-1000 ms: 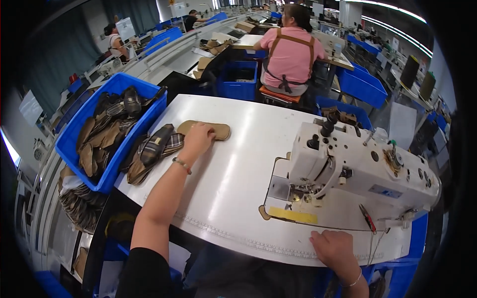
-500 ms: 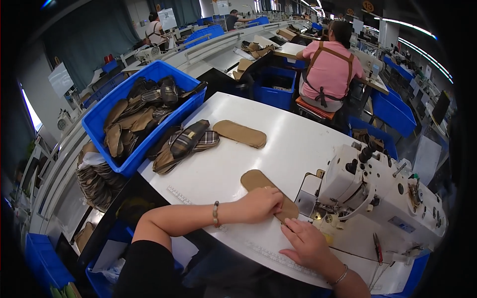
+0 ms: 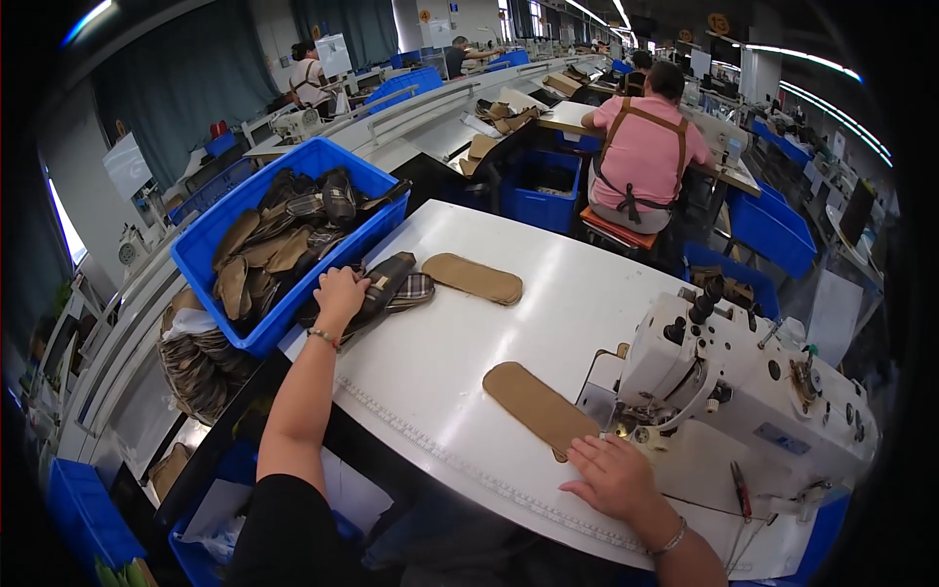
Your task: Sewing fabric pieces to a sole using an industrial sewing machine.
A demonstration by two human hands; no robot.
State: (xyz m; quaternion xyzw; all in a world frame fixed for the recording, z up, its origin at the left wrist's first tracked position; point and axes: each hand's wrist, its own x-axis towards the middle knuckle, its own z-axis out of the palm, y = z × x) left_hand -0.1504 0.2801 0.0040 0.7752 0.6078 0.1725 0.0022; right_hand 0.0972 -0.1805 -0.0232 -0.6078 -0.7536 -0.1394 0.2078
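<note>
A long tan fabric panel with rounded ends (image 3: 536,403) lies beside the sewing machine's needle area. My right hand (image 3: 614,476) rests flat, fingers stretched out, over its near end. Farther left, my left hand (image 3: 340,295) is on a small heap of brown-and-plaid fabric pieces (image 3: 391,279) beside the blue bin. Its fingers are bent down into the heap and look closed on a piece; the fingertips are partly hidden. A second tan panel (image 3: 473,279) lies flat on the table, right of that heap.
The white sewing machine (image 3: 743,372) stands on the right of the white table (image 3: 440,391). Red-handled snips (image 3: 741,489) lie near its base. A blue bin (image 3: 259,338) full of fabric pieces overlaps the table's left edge. A person in pink (image 3: 641,152) sits ahead.
My left hand has let go of the near tan panel and moved left to the brown-and-plaid heap. My right hand stays near the panel's end, and the panel has shifted slightly nearer.
</note>
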